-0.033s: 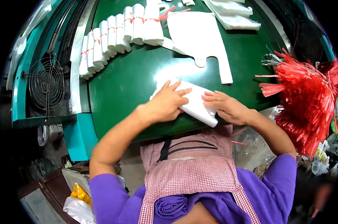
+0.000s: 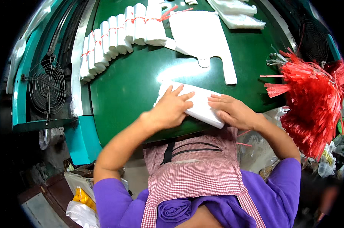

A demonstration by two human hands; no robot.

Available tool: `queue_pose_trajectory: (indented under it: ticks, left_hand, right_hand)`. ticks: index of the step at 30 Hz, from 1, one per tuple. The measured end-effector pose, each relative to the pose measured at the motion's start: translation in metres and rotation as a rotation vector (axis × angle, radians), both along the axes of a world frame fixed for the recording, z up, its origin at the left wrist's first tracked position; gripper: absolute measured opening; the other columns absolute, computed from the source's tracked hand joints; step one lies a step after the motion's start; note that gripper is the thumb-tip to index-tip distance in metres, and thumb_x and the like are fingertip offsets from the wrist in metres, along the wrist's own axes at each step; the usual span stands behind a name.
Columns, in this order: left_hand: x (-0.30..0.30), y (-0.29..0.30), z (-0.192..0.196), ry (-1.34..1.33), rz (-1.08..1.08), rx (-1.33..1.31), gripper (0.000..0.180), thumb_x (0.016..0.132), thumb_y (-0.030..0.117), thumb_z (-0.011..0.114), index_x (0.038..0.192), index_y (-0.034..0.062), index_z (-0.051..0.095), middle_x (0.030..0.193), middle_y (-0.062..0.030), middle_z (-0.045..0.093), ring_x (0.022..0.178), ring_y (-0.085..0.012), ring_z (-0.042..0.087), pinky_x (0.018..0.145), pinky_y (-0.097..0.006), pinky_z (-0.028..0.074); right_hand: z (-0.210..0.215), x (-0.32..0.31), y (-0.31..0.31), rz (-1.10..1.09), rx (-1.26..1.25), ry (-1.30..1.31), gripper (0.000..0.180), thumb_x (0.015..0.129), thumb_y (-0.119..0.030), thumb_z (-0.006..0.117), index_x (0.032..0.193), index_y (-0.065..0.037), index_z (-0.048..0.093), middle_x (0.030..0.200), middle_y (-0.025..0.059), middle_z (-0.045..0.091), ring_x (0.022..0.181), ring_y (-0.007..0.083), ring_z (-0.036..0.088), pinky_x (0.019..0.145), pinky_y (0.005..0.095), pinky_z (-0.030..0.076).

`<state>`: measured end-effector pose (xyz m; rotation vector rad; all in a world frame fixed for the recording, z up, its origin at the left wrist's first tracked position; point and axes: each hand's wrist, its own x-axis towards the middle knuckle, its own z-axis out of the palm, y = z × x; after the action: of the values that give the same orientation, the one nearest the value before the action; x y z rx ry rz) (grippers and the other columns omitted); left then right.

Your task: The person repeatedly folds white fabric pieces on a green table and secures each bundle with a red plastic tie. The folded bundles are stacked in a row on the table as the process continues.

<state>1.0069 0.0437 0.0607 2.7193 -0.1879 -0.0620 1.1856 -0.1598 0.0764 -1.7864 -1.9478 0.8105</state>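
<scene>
A folded stack of white plastic bags (image 2: 203, 102) lies slanted near the front edge of the green table. My left hand (image 2: 171, 108) rests on its left part with the fingers spread and the thumb by the near edge. On the right end of the stack lies my right hand (image 2: 233, 111), fingers stretched out flat. Beyond the stack is a flat pile of white T-shirt bags (image 2: 196, 32), its handle parts toward me. Folded white bundles tied with red strips (image 2: 113, 38) stand in a row at the far left.
A bunch of red plastic strips (image 2: 307, 102) hangs at the table's right side. More white bags (image 2: 238, 17) lie at the far right of the green table (image 2: 122, 83). A round wire fan guard (image 2: 47, 87) sits beyond the metal rail on the left.
My right hand has shifted slightly right, and the right end of the stack now looks flatter. The left hand has moved a little toward me, its fingers still spread.
</scene>
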Motion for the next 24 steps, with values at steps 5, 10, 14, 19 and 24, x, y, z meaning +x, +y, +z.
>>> queue_pose_trajectory:
  ticks: [5, 10, 14, 19, 24]
  left_hand:
    - [-0.028, -0.024, 0.011, -0.074, 0.051, 0.003, 0.042, 0.073, 0.012, 0.07, 0.113, 0.0068, 0.059, 0.126, -0.0156, 0.055, 0.119, -0.0386, 0.049, 0.097, -0.053, 0.039]
    - [-0.017, 0.017, -0.002, -0.162, 0.314, -0.04, 0.024, 0.08, 0.013, 0.068, 0.102, 0.0031, 0.064, 0.087, -0.0149, 0.065, 0.079, -0.0304, 0.063, 0.067, -0.039, 0.051]
    - [0.014, 0.017, -0.002, -0.299, 0.221, 0.16, 0.028, 0.078, 0.02, 0.07, 0.103, 0.0073, 0.064, 0.099, -0.012, 0.061, 0.09, -0.0299, 0.059, 0.075, -0.039, 0.05]
    - [0.026, -0.001, -0.005, -0.099, 0.178, -0.079, 0.052, 0.076, 0.033, 0.073, 0.119, 0.009, 0.056, 0.102, -0.0126, 0.06, 0.093, -0.0309, 0.058, 0.08, -0.04, 0.049]
    - [0.014, -0.008, 0.003, 0.257, 0.234, -0.334, 0.052, 0.075, 0.041, 0.072, 0.108, 0.0041, 0.057, 0.097, -0.0148, 0.06, 0.092, -0.0327, 0.06, 0.079, -0.042, 0.048]
  right_hand:
    - [-0.008, -0.043, -0.008, -0.117, 0.239, -0.277, 0.051, 0.082, -0.032, 0.067, 0.118, 0.001, 0.055, 0.129, 0.025, 0.049, 0.119, 0.0402, 0.046, 0.1, 0.0484, 0.037]
    - [-0.017, -0.011, 0.016, -0.419, 0.104, -0.091, 0.028, 0.087, -0.027, 0.062, 0.102, -0.003, 0.062, 0.103, 0.0127, 0.063, 0.093, 0.0317, 0.059, 0.078, 0.0394, 0.048]
    - [-0.044, 0.0, 0.043, -0.595, 0.291, 0.188, 0.026, 0.088, -0.025, 0.062, 0.103, -0.004, 0.062, 0.085, 0.0122, 0.063, 0.07, 0.0284, 0.061, 0.067, 0.0386, 0.05]
    - [-0.042, 0.035, 0.013, -1.179, 0.607, 0.774, 0.031, 0.09, -0.021, 0.062, 0.114, -0.003, 0.053, 0.08, 0.0045, 0.059, 0.061, 0.0131, 0.057, 0.055, 0.0278, 0.048]
    - [-0.045, 0.113, -0.051, -1.483, 0.988, 1.236, 0.02, 0.093, -0.019, 0.06, 0.106, -0.006, 0.051, 0.072, 0.0001, 0.048, 0.056, 0.0085, 0.048, 0.044, 0.0205, 0.035]
